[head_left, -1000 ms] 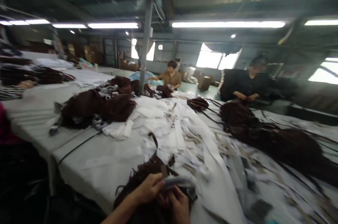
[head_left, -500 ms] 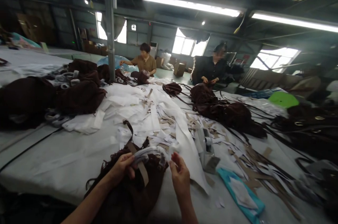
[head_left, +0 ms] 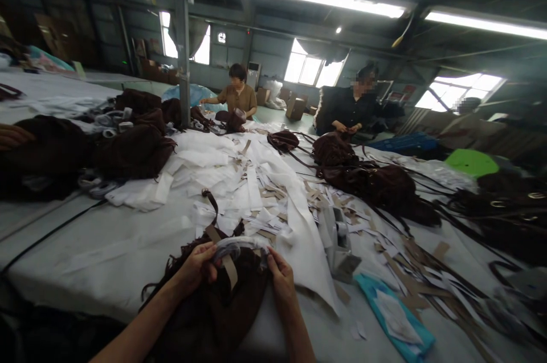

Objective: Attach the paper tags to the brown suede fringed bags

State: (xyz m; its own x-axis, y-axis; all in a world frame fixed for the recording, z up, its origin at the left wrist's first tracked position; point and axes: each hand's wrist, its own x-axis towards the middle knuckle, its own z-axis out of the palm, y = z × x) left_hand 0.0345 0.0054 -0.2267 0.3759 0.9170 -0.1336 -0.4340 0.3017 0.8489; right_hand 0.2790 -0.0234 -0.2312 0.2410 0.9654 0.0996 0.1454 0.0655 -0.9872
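Observation:
A dark brown fringed bag (head_left: pixel 213 311) lies at the near edge of the table, in front of me. Its handle (head_left: pixel 244 242) is wrapped in clear plastic and arches up over the bag. My left hand (head_left: pixel 197 263) is closed round the left end of that handle. At the right end, the fingers of my right hand (head_left: pixel 280 272) pinch the wrapped handle. A tan paper strip (head_left: pixel 229 272) hangs down beside my left fingers. Behind the bag a thin brown strap with a buckle (head_left: pixel 211 202) sticks up.
A grey tape dispenser (head_left: pixel 341 243) stands to the right, near a blue plastic packet (head_left: pixel 393 317). Paper strips (head_left: pixel 410 272) and white sheets (head_left: pixel 196 152) cover much of the table. Brown bags (head_left: pixel 128 152) are piled left. Two co-workers (head_left: pixel 350 103) stand across the table.
My right hand has moved in from beside the handle, and its fingers have closed on the right end. My left hand keeps its hold. At far left, another person's hand has come into view.

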